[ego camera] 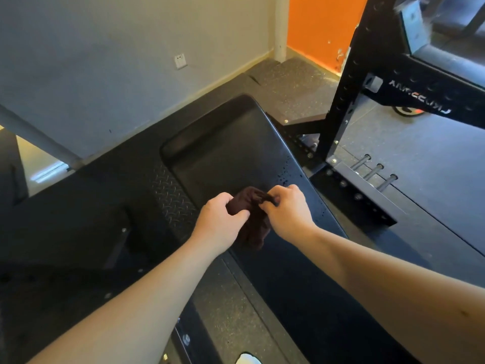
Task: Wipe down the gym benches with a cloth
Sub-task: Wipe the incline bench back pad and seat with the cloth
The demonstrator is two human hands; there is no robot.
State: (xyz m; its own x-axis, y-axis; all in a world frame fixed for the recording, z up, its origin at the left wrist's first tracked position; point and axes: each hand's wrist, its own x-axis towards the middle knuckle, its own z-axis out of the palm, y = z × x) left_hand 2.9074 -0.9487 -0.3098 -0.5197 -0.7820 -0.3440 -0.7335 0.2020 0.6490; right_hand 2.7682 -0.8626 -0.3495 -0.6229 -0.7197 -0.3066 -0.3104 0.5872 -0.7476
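A black padded gym bench (225, 151) runs from the middle of the view toward me, with small droplets on its right side. A dark brown cloth (253, 224) hangs bunched above the pad. My left hand (220, 219) grips the cloth's left part. My right hand (287, 208) pinches its top edge between thumb and fingers. Both hands are close together over the bench's middle.
A black power rack (349, 85) stands to the right, with metal pegs (378, 170) on its base plate. Diamond-plate steel (170, 198) lies left of the bench. A grey wall with a socket (180, 61) and an orange wall (320, 30) are behind.
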